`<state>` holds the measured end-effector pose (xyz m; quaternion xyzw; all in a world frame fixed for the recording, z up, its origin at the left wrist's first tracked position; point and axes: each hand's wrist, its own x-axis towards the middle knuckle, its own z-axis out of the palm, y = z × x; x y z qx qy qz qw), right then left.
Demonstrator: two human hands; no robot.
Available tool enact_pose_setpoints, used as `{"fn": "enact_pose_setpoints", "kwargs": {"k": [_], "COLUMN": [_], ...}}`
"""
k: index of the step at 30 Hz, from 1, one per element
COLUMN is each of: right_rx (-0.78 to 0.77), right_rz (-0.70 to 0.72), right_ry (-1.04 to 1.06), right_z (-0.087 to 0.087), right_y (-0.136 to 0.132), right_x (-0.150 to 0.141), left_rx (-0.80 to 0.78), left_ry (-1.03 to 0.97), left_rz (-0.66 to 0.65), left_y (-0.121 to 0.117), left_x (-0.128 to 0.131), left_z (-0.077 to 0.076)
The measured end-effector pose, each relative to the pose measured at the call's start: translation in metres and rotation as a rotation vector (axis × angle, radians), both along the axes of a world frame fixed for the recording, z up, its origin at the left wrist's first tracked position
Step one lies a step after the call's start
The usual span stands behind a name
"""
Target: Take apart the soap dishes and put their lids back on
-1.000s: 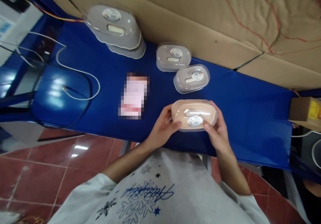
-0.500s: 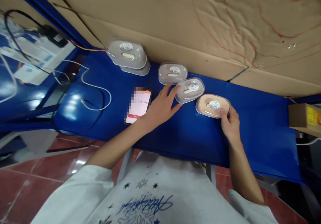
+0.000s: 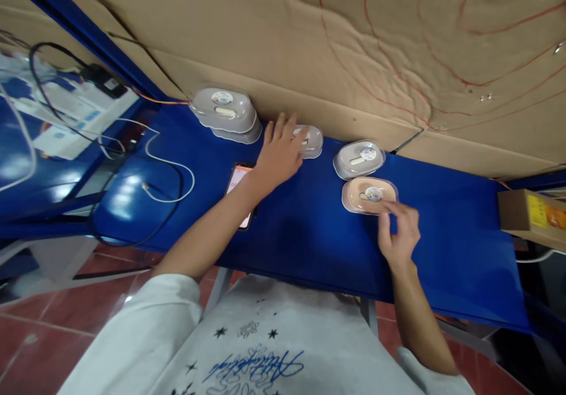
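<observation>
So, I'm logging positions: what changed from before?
The left hand let go of the peach oval plastic box, which moved right. A grey oval plastic box shifted right, away from another grey box now partly under that hand. The stacked grey boxes stayed put.

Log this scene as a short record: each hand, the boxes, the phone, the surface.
Left hand: spread over the left part of a gray box; contact unclear
Right hand: fingertips at the near right edge of the peach box; contact unclear
Second gray box: just beyond the peach box
Gray stack: left of the left hand
Phone: partly hidden by the left forearm
Surface: blue table
</observation>
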<state>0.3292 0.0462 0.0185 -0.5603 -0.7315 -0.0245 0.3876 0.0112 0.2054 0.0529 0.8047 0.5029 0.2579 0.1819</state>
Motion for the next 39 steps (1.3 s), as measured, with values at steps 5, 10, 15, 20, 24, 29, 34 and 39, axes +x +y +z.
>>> {"fn": "enact_pose_setpoints", "kwargs": {"k": [5,10,15,20,24,29,34,39], "right_rx": [-0.168,-0.220,-0.393,-0.429,-0.409,-0.378,-0.495,-0.544], "right_rz": [0.351,0.276,0.523,0.542,0.492,0.500,0.666,0.637], "right_ry": [-0.176,-0.197,-0.144,-0.134,-0.145,-0.255,-0.357,-0.201], "right_z": [0.002,0.005,0.014,0.010,0.015,0.029,0.025,0.020], "right_y": [-0.002,-0.004,-0.019,-0.012,0.008,-0.005,-0.048,-0.049], "right_x": [-0.027,-0.025,-0.036,-0.055,-0.059,-0.068,-0.075,-0.069], "left_rx": [-0.062,-0.126,-0.314,-0.254,-0.259,-0.283,-0.287,-0.454], "left_ry": [0.186,0.052,-0.221,-0.401,-0.401,-0.283,-0.411,-0.460], "left_rz": [-0.004,-0.117,-0.229,-0.142,-0.159,-0.159,-0.156,-0.323], "left_y": [-0.021,-0.101,-0.158,-0.147,-0.122,-0.114,-0.143,-0.190], "left_x": [-0.020,-0.027,-0.036,-0.027,-0.016,-0.005,-0.015,-0.034], "left_z": [-0.002,-0.006,-0.008,-0.015,-0.031,-0.036,-0.022,-0.031]}}
